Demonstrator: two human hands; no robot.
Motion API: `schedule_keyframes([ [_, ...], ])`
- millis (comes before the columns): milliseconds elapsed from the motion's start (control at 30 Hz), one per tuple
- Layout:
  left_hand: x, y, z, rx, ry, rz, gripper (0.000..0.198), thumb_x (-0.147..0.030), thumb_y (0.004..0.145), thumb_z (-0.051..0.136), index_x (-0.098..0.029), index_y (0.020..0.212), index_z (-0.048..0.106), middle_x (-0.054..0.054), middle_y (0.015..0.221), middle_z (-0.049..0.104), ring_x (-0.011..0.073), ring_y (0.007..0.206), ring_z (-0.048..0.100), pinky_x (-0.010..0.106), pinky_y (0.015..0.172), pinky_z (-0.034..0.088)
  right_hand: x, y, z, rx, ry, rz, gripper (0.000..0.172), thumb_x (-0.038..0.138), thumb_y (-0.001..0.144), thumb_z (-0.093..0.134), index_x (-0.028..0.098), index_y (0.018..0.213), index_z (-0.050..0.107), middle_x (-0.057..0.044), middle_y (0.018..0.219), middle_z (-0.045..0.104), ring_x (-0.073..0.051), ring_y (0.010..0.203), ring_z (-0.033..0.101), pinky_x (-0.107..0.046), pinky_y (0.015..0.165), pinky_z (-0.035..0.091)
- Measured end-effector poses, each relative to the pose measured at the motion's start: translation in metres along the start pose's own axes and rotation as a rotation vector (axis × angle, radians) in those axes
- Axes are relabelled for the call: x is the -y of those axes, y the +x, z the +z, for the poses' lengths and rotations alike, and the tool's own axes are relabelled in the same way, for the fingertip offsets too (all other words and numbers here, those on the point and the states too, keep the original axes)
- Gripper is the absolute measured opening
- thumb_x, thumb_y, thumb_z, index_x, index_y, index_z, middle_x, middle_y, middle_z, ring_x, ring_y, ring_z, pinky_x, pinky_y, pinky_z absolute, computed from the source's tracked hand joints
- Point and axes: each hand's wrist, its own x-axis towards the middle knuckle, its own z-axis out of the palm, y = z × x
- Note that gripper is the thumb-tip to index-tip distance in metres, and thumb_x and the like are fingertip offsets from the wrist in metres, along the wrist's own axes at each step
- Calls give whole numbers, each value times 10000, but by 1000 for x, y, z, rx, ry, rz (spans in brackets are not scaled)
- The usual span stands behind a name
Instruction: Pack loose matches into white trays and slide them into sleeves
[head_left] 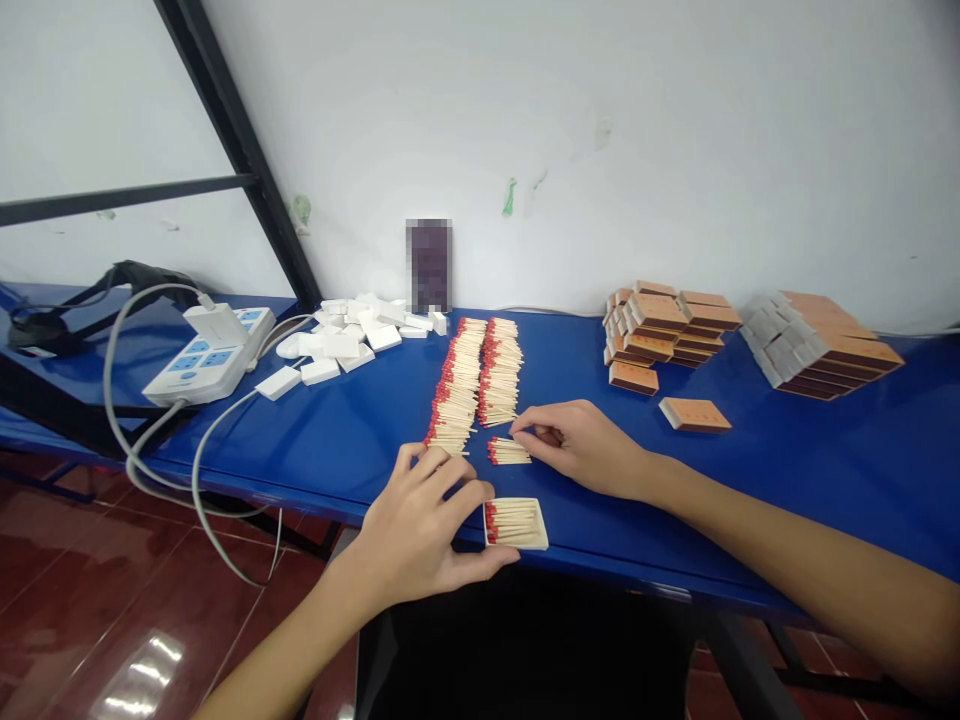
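My left hand grips a small white matchbox tray by its sides, thumb at the near edge and fingers at the far one. Red-tipped matches lie side by side in that tray. Just beyond it, the thumb and fingertips of my right hand are pinched together at the edge of a small group of matches on the blue table. Whether a match is between those fingertips is too small to tell. Two long rows of matches, a left row and a right row, stretch toward the wall.
White empty trays are heaped at the back left, near a power strip with cables. Orange matchbox sleeves are stacked at the back right, beside another stack of matchboxes. One matchbox lies alone. A pixelated dark rectangle leans on the wall.
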Motion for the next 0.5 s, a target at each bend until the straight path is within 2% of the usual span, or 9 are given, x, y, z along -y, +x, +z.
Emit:
schedule_keyframes([
  [367, 1, -1, 1, -8, 1, 3, 363, -529, 876, 623, -174, 951, 614, 66, 918, 628, 231, 872, 549, 401, 824, 341, -1, 0, 0, 14, 11, 5, 218, 303, 932, 516, 203, 884, 703, 36, 587, 552, -110, 537, 452, -250, 574, 304],
  [500, 1, -1, 1, -6, 1, 1, 360, -527, 876, 624, -173, 946, 616, 66, 915, 628, 232, 870, 552, 401, 820, 345, 0, 0, 0, 11, 15, 2, 207, 300, 926, 531, 199, 869, 703, 45, 566, 519, -103, 524, 432, -248, 562, 295],
])
